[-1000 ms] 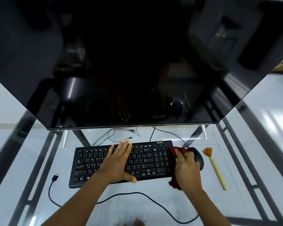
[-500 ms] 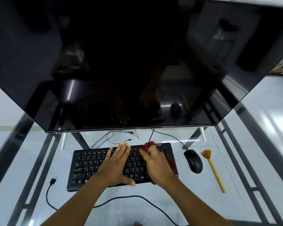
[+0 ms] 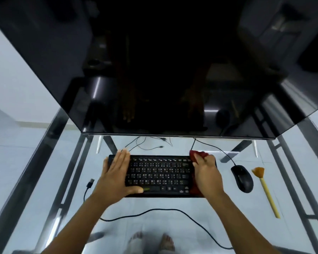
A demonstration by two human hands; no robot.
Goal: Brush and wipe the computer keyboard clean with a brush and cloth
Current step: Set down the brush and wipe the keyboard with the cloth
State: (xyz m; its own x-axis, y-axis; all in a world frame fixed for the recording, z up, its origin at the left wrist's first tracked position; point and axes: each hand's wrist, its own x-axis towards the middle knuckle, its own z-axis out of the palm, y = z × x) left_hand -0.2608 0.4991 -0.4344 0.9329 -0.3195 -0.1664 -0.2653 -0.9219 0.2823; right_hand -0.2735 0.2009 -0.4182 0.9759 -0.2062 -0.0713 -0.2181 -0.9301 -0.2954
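On my feed the black keyboard lies flat across the middle of the glass tabletop, its long side parallel to the lower edge of the monitor behind it. Its keys carry white legends, too small for me to read, and I can make out no brand mark.

The left hand rests flat on the keyboard's left end, fingers straight and together, thumb stretched along the front row. The right hand sits on the keyboard's right end, its fingers curled around a dark red cloth. The cloth bunches out past the fingertips at the far right corner, and a fold shows under the wrist at the near right corner.

To the right, a black mouse sits near the keyboard. Just beyond it, toward the tabletop's right edge, lies the brush, its orange bristles pointing to the back and its pale yellow handle to the front, touching nothing.

A black cable loops across the front of the tabletop, and a loose USB plug lies left of the keyboard. Bare feet show blurred through the glass.
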